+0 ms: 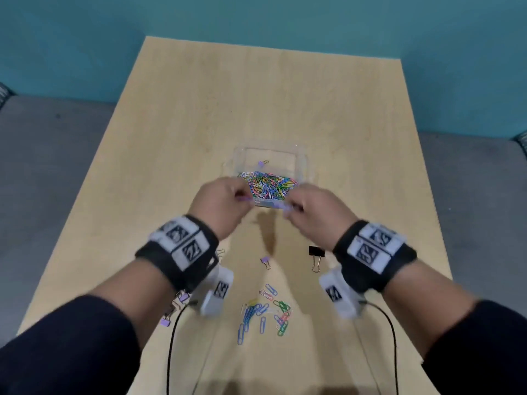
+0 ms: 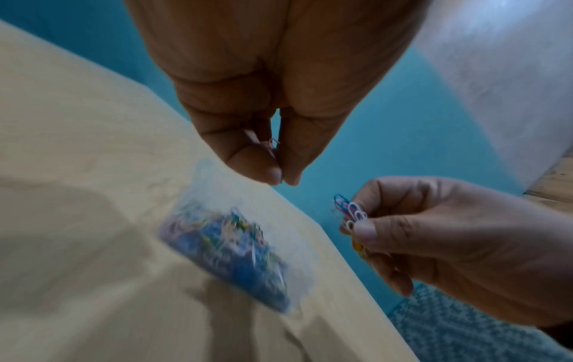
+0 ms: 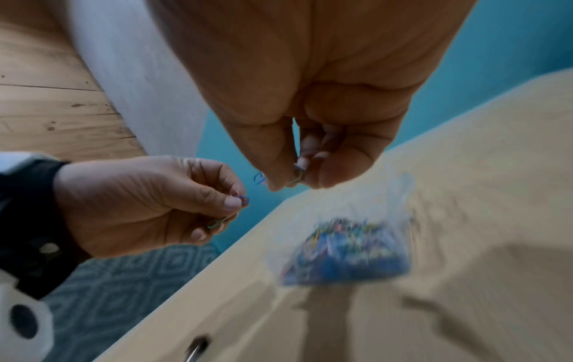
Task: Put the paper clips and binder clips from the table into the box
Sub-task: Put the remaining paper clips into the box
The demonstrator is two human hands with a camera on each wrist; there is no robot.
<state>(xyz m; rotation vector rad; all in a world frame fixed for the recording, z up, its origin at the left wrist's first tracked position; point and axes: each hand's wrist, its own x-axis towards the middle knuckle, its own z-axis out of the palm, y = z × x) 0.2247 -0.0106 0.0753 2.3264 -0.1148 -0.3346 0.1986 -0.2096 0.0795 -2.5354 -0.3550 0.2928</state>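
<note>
A clear plastic box [image 1: 303, 162] stands mid-table, holding a heap of coloured paper clips [image 1: 268, 185] and one purple binder clip [image 1: 261, 163]. Both hands hover at its near edge. My left hand [image 1: 242, 196] pinches a few paper clips [image 2: 272, 144] between thumb and fingers. My right hand [image 1: 291, 208] pinches a small bunch of paper clips [image 2: 350, 213]. Closer to me on the table lie several loose paper clips [image 1: 265, 312], a purple binder clip [image 1: 265, 260] and a black binder clip [image 1: 316, 253]. More binder clips [image 1: 176, 305] lie partly hidden under my left wrist.
The light wooden table [image 1: 199, 109] has a teal wall behind it and grey floor on both sides. Black cables [image 1: 171, 352] run from the wrist cameras across the near edge of the table. The wrist views are blurred around the box [image 3: 347, 249].
</note>
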